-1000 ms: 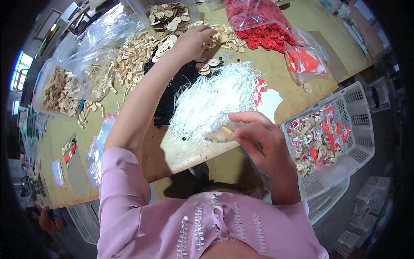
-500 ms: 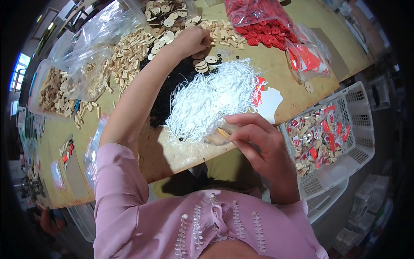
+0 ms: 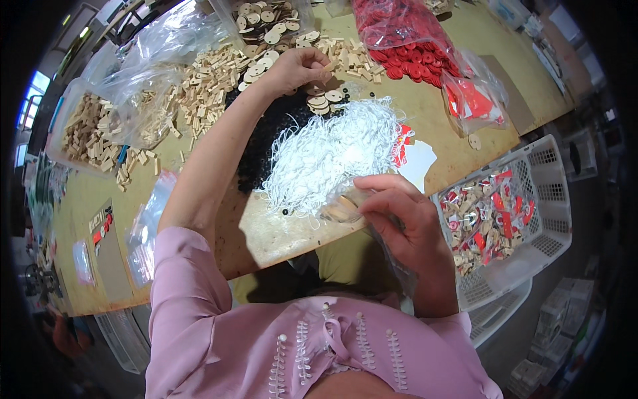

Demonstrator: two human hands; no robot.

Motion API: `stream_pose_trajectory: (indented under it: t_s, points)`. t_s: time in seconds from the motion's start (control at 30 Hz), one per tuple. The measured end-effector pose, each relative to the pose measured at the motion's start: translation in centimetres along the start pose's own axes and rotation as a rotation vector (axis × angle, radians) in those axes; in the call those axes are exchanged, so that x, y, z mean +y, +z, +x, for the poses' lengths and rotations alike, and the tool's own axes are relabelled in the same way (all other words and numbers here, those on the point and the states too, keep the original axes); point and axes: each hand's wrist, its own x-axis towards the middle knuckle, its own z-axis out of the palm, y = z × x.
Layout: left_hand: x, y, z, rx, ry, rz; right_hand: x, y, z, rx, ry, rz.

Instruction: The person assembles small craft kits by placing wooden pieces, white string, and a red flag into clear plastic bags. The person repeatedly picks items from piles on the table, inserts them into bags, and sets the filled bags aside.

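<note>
My left hand reaches to the far side of the table with its fingers pinched. A small light wooden block shows at its fingertips, beside a pile of like wooden blocks. Nearer to me, my right hand grips a clear plastic bag between thumb and fingers. Pale wooden pieces show through the bag. It hangs over the near edge of a heap of white cords. Round wooden discs with holes lie just below my left hand.
Small black rings spread under my left forearm. Red discs spill from a bag at the far right. A white basket at right holds filled bags. More wooden blocks and a tub of them stand left.
My left hand has shifted slightly, and a wooden block now shows at its fingertips. My right hand still holds the bag in nearly the same place. The whole view has shifted a little.
</note>
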Motion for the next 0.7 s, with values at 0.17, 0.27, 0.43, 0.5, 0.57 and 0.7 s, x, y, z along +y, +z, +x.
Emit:
stream_pose_trajectory:
  t_s: [0.17,0.27,0.43,0.5,0.57,0.7]
  points:
    - [-3.2,-1.2,1.0,0.090,0.075,0.059,-0.3,0.4,0.1,-0.017,0.028,0.039]
    - [-2.9,0.2,1.0,0.160,0.227,0.619,-0.3,0.5,0.2,-0.004,0.006,0.008]
    - [-2.1,1.4,1.5,0.167,0.061,0.592,-0.7,0.6,0.2,0.018,0.038,0.021]
    - [-2.3,0.9,1.8,0.162,0.035,0.571,-0.8,0.7,0.3,0.019,0.037,0.013]
    - [-2.6,0.9,2.0,0.159,0.061,0.631,-0.8,0.6,0.3,0.017,0.035,0.005]
    - [-1.8,2.1,1.7,0.183,0.146,0.907,-0.9,0.6,0.3,0.018,0.038,0.000]
